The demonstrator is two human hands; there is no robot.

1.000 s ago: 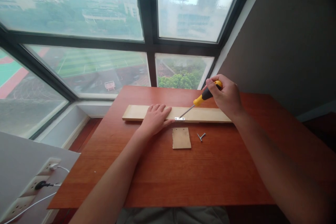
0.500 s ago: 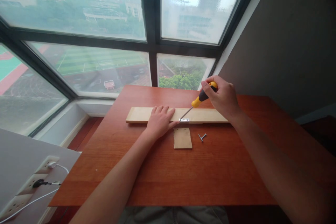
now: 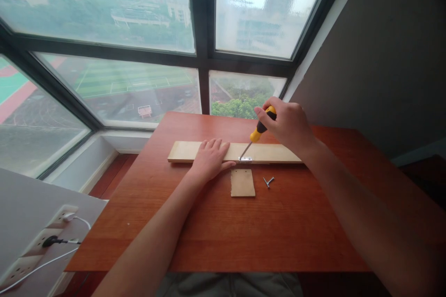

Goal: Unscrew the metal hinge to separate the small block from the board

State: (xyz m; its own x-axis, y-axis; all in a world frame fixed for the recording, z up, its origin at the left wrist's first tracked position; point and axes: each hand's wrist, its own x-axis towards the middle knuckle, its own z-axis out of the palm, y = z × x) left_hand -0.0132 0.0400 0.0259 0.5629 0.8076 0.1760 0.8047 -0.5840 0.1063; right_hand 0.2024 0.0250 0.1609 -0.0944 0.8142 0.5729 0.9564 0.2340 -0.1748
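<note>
A long pale wooden plank [image 3: 275, 153] lies across the far half of the red-brown table [image 3: 226, 227]. My left hand [image 3: 209, 160] rests flat on the plank, fingers stretched out, pressing it down. My right hand [image 3: 285, 123] is wrapped round the yellow and black handle of a screwdriver [image 3: 256, 134]. Its tip meets a small metal hinge plate [image 3: 245, 158] on the plank's near edge. A small square wooden piece [image 3: 242, 182] lies just in front of the hinge. Two loose screws [image 3: 268, 181] lie to its right.
Large windows stand behind the table, a grey wall to the right. At lower left a white power strip [image 3: 38, 248] holds plugged cables. The table's near edge runs across the bottom of the view.
My right hand has swung left and tilted the screwdriver more upright over the hinge. The left hand has stayed on the plank.
</note>
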